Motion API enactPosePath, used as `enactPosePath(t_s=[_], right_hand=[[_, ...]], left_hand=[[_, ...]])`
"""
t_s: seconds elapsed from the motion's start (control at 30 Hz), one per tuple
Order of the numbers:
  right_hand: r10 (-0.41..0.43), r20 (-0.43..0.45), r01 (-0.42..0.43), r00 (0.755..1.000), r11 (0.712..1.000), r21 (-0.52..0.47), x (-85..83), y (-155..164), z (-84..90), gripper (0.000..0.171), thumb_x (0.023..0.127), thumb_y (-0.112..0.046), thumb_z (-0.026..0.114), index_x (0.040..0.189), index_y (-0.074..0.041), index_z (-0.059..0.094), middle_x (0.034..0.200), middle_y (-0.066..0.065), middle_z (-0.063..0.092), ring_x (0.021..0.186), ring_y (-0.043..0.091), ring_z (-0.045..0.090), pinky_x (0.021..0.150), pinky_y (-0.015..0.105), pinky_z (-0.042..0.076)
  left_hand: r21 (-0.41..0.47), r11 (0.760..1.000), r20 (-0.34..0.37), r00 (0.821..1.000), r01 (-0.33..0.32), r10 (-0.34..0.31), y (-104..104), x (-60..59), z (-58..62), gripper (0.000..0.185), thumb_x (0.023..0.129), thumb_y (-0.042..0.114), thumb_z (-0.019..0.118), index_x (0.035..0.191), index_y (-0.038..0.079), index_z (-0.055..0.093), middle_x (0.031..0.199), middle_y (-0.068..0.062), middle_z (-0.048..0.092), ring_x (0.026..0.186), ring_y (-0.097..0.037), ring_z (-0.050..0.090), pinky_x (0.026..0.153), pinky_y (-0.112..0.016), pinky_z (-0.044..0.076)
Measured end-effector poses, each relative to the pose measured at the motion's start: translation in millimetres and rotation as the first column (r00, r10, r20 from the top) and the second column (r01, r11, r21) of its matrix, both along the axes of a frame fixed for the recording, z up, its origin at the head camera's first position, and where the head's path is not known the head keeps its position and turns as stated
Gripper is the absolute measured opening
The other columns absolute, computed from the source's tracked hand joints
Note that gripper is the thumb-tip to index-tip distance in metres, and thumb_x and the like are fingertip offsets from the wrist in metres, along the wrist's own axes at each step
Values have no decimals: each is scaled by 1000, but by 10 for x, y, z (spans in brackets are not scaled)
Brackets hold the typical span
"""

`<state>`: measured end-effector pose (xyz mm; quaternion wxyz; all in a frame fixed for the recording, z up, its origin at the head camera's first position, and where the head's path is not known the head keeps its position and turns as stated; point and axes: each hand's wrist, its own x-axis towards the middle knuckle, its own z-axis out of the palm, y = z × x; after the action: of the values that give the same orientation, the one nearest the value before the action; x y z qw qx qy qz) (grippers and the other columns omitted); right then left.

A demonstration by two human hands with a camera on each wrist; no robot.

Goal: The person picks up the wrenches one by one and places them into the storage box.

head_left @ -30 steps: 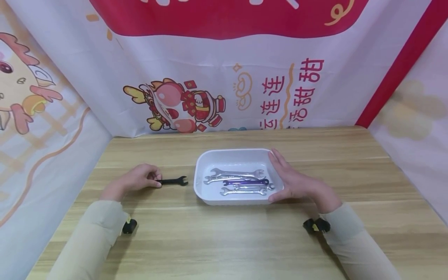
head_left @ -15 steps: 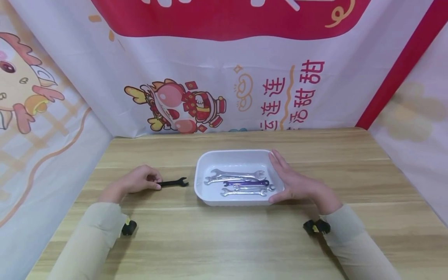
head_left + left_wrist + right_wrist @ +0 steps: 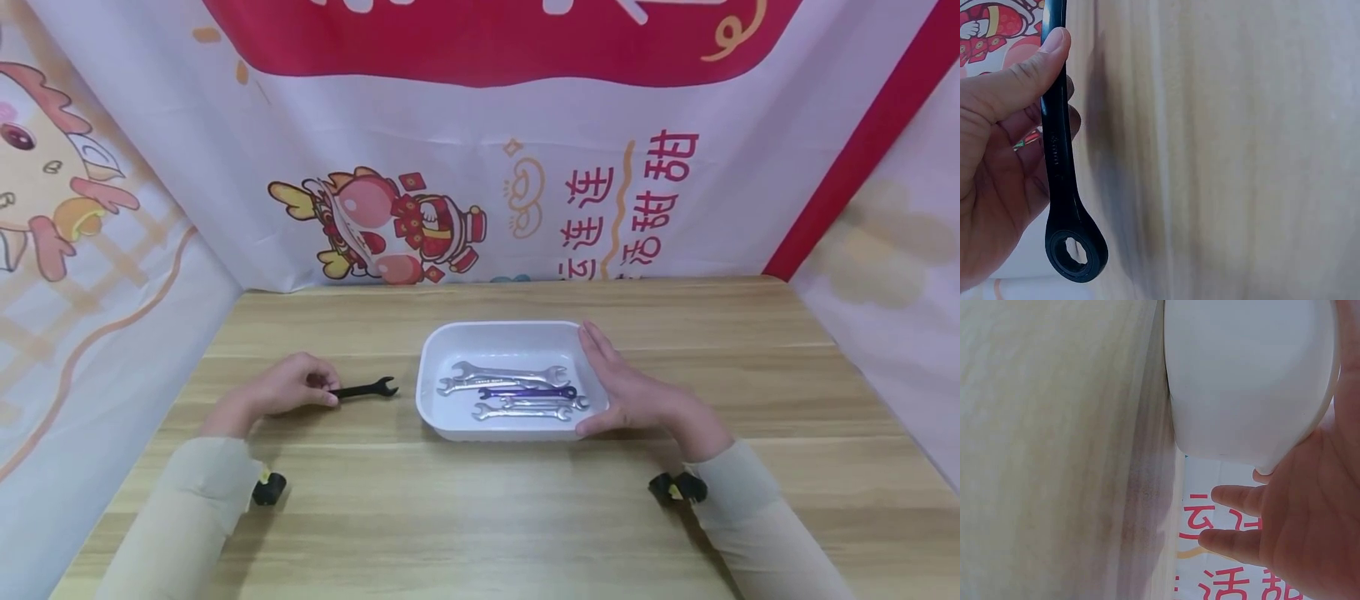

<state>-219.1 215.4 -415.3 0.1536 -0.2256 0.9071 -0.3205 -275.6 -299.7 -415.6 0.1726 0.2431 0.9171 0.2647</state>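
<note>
My left hand (image 3: 300,386) pinches a black combination wrench (image 3: 367,389) by its shaft, to the left of the white tub. Its open end points right toward the tub. In the left wrist view the thumb lies across the wrench (image 3: 1057,137), fingers behind it, and the ring end hangs free below the hand. Several wrenches lie inside the white tub (image 3: 495,434): silver ones (image 3: 510,373) and one purple wrench (image 3: 525,392). My right hand (image 3: 630,387) rests against the tub's right end, thumb at the near corner, fingers straight along the far corner.
The tub stands on a wood-grain table (image 3: 480,517). Behind the table hangs a white and red printed cloth (image 3: 450,108), with more cloth along both sides. Each wrist wears a small black device (image 3: 268,489).
My left hand has drawn slightly left with the wrench, widening the gap to the tub. The right hand and the tub stay in place.
</note>
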Motion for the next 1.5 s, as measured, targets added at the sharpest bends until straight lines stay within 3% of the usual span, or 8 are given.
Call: enactPosePath(t_s=[0.33, 0.7, 1.2, 1.5], right_hand=[[-4, -7, 4, 1000, 1000, 0, 2, 15, -28, 140, 72, -48, 86, 157, -16, -21, 164, 6, -28, 154, 39, -12, 121, 59, 12], [-11, -17, 11, 1000, 1000, 5, -12, -3, -32, 142, 70, -49, 87, 157, -13, -20, 164, 7, -28, 154, 38, -12, 122, 58, 10], [-13, -7, 13, 1000, 1000, -2, -11, -5, -16, 142, 70, -48, 87, 156, -14, -21, 164, 6, -27, 154, 37, -12, 123, 57, 9], [5, -20, -5, 1000, 1000, 4, -24, 7, -22, 145, 68, -48, 88, 156, -12, -21, 163, 8, -29, 153, 38, -13, 123, 57, 9]], left_hand=[[-20, 999, -22, 999, -40, 40, -50, 39, 102, 4, 86, 10, 75, 88, 10, 72, 83, 2, 67, 77, -13, 55, 71, -24, 49], [-24, 996, -65, 995, -81, 79, -146, 96, 342, 6, 87, 10, 75, 92, 8, 72, 85, -1, 67, 79, -13, 56, 71, -24, 50], [-36, 997, -87, 994, -72, 69, -109, 119, 593, 7, 88, 11, 74, 93, 6, 73, 83, 0, 67, 74, -7, 55, 64, -23, 49], [-55, 997, -96, 994, -55, 49, 2, 92, 641, 6, 89, 14, 74, 92, 9, 72, 82, 1, 65, 74, -11, 53, 64, -24, 48]])
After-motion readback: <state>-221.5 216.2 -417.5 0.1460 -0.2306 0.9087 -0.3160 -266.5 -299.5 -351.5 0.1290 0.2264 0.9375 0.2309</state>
